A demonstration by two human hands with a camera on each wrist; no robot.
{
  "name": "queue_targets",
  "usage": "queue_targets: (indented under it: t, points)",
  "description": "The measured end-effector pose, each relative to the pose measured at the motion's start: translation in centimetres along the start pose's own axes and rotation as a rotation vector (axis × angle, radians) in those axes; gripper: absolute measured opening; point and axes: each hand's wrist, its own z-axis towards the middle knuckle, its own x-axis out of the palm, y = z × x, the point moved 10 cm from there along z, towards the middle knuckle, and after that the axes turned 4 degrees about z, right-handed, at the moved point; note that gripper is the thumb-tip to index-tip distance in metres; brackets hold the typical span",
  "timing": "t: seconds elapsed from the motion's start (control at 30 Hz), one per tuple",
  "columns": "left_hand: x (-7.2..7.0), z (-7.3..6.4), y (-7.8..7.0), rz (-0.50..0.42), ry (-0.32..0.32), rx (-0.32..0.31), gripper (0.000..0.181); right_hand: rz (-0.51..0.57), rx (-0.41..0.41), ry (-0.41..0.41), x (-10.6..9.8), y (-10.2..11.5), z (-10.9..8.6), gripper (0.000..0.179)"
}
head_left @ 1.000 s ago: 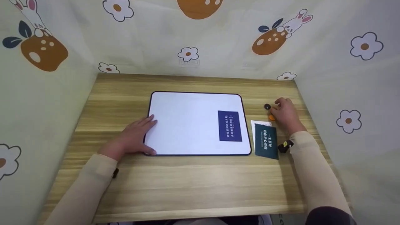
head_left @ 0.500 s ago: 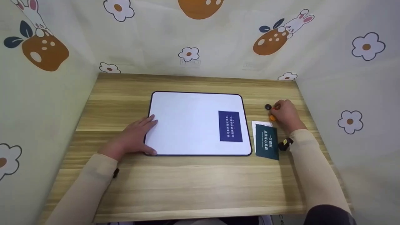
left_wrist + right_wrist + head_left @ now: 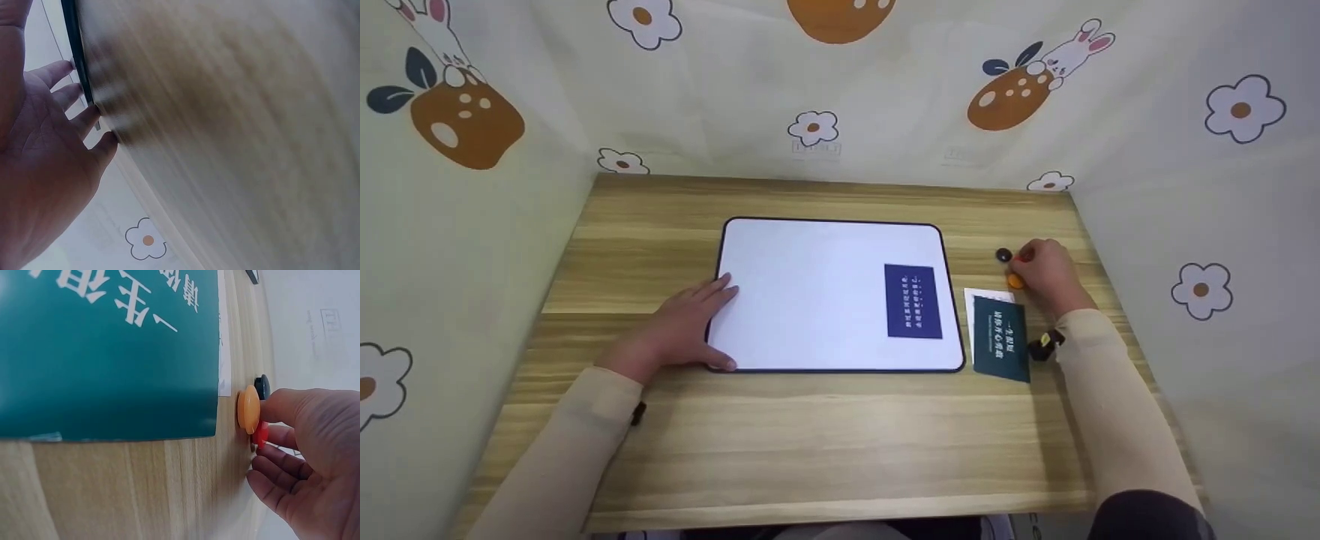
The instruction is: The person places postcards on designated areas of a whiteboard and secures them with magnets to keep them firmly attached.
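Observation:
A whiteboard (image 3: 810,300) with a dark frame lies on the table, a dark blue card (image 3: 913,301) on its right side. My left hand (image 3: 682,326) rests along the board's left edge, fingers spread and thumb at the near corner. In the left wrist view the fingertips (image 3: 107,140) of this left hand lie by the edge. At the right, my right hand (image 3: 1048,274) pinches a round red magnet (image 3: 261,434) between thumb and fingers, low by the table. An orange magnet (image 3: 249,409) and a black magnet (image 3: 263,386) sit close beside it.
A dark green card (image 3: 1000,341) with white writing overlaps a white card (image 3: 970,307) just right of the board. Patterned cloth walls (image 3: 885,150) border the wooden table (image 3: 825,435) at the back and on both sides.
My right hand's fingers have come down and together on the red magnet, which was not visible a second ago. My left hand stays on the board's edge.

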Motion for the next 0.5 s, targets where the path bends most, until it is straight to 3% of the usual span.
queue_targets:
  t: [0.17, 0.5]
  points:
    - [-0.32, -0.05, -0.23, 0.017, -0.014, 0.025, 0.133, -0.018, -0.025, -0.015, 0.10, 0.17, 0.26, 0.032]
    - [-0.01, 0.05, 0.12, 0.014, -0.003, 0.011, 0.134, 0.016, -0.045, -0.035, 0.07, 0.34, 0.06, 0.036]
